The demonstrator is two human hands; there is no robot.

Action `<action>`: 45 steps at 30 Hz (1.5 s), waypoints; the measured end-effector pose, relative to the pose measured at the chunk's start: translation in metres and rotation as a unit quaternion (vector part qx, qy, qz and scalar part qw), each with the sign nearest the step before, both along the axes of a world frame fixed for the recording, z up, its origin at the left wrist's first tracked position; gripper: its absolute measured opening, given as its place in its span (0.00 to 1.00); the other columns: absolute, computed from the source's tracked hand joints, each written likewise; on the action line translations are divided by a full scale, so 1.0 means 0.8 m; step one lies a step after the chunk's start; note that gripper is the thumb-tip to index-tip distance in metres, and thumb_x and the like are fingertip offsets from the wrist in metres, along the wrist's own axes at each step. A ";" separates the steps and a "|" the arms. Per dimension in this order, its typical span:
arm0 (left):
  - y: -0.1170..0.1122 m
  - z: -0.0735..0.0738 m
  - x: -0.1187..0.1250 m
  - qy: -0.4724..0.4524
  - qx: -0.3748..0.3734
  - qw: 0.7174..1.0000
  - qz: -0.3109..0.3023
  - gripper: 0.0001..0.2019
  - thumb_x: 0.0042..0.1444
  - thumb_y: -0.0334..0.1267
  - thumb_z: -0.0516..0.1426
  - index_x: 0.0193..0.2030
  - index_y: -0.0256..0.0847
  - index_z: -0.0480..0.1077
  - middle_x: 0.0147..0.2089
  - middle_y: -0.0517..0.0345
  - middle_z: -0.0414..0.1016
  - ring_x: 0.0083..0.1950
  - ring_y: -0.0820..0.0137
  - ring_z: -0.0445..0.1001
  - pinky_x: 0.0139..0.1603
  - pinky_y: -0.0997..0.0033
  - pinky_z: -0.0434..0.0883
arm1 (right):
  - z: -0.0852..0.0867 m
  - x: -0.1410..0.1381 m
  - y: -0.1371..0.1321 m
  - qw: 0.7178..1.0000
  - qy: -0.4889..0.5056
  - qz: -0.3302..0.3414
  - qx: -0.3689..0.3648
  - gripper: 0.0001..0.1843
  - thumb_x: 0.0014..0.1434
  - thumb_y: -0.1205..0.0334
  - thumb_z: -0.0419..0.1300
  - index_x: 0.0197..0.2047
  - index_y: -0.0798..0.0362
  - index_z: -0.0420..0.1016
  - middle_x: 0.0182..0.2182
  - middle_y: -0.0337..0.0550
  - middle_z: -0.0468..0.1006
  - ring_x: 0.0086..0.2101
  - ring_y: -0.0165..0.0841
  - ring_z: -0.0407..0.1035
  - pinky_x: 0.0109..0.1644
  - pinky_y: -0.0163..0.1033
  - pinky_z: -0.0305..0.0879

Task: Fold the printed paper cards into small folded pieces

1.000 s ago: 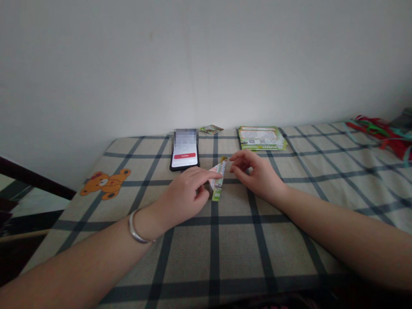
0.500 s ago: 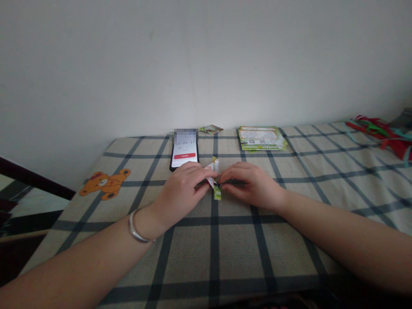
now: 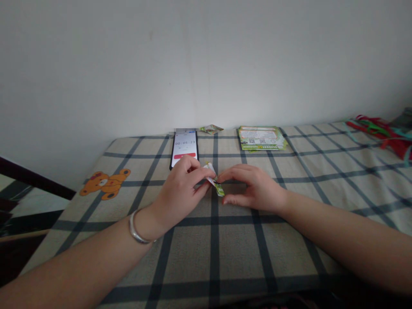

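Note:
Between my hands is a small folded paper point(image 3: 219, 189), narrow and slanted, with white and green print. My left hand point(image 3: 184, 184) pinches its left side between thumb and fingers and wears a silver bangle point(image 3: 137, 228) at the wrist. My right hand point(image 3: 255, 185) is on the paper's other side. Its forefinger tip reaches the paper's edge, while the thumb is spread away below, near the paper's lower end. Just behind my left hand lies a phone point(image 3: 184, 148) with a running timer on its screen.
A stack of green printed sheets point(image 3: 262, 139) lies toward the wall. Another folded paper piece point(image 3: 212, 128) rests beside the phone. An orange bear picture point(image 3: 104, 183) is at left on the checked cloth point(image 3: 238, 253). Red and green strips point(image 3: 383, 133) lie at far right.
The folded paper has turned, its lower end swinging right, and looks narrower. My right thumb has moved away from the forefinger. The left hand's knuckles have risen slightly.

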State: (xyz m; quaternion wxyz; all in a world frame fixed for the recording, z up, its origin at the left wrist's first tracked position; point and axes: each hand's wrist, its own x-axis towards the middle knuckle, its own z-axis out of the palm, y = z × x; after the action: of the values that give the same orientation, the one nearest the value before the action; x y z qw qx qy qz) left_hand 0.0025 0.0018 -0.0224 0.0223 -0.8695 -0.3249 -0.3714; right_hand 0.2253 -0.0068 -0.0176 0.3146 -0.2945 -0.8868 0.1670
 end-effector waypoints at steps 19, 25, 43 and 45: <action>0.001 0.007 0.000 0.049 0.016 0.998 -0.025 0.01 0.60 0.34 0.58 0.36 0.42 0.71 0.40 0.58 0.77 0.46 0.63 0.71 0.50 0.58 0.68 | -0.001 0.001 0.002 0.999 0.009 -0.021 0.032 0.10 0.61 0.70 0.55 0.45 0.53 0.74 0.38 0.43 0.80 0.40 0.31 0.73 0.45 0.38 0.69; -0.003 0.004 0.001 0.055 0.018 0.998 -0.025 0.05 0.66 0.36 0.51 0.40 0.40 0.67 0.36 0.57 0.76 0.38 0.68 0.74 0.41 0.66 0.70 | -0.003 0.000 0.003 0.997 0.026 -0.048 0.045 0.09 0.62 0.68 0.56 0.44 0.52 0.76 0.36 0.41 0.80 0.37 0.30 0.73 0.41 0.37 0.69; -0.012 0.006 0.000 0.010 0.005 0.999 -0.037 0.02 0.65 0.33 0.50 0.42 0.41 0.63 0.28 0.64 0.74 0.27 0.73 0.75 0.31 0.73 0.69 | -0.002 0.000 -0.005 0.988 0.074 -0.093 0.096 0.04 0.59 0.68 0.59 0.38 0.51 0.69 0.37 0.41 0.80 0.36 0.30 0.74 0.39 0.36 0.69; -0.012 0.004 -0.001 -0.024 -0.042 0.998 -0.043 0.01 0.64 0.33 0.51 0.41 0.41 0.63 0.26 0.66 0.72 0.25 0.76 0.74 0.29 0.77 0.68 | -0.001 0.001 -0.006 0.988 0.072 -0.075 0.115 0.05 0.59 0.69 0.58 0.37 0.50 0.68 0.41 0.42 0.80 0.41 0.31 0.74 0.43 0.38 0.70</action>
State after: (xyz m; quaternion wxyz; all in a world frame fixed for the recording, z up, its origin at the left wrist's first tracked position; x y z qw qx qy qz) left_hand 0.0018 -0.0079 -0.0195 -0.0376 -0.8735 -0.3032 -0.3791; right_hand 0.2259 -0.0112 -0.0187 0.4210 -0.3090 -0.8506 0.0612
